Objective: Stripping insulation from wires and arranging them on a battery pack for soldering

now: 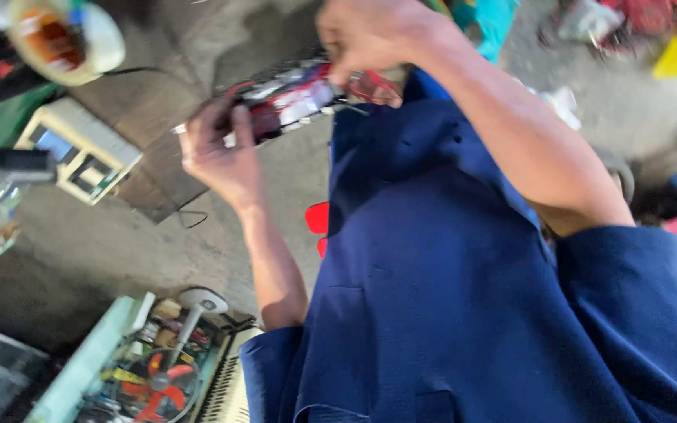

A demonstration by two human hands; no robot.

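My left hand (pixel 221 153) grips the near end of a long red, white and black object (pixel 291 98), which is blurred, so its kind is unclear. My right hand (pixel 370 35) pinches the same object at its far end, fingers closed over it. Both forearms come out of dark blue sleeves, and my blue garment (pixel 432 274) fills the lower right of the head view. Below the hands lies a grey concrete floor (pixel 119 243).
A beige box-shaped device (pixel 80 149) sits on a dark board at the left. A tape roll (pixel 64 39) is at the top left. A small fan with red blades (pixel 162 384) lies among clutter at the bottom left. Yellow, red and teal items crowd the top right.
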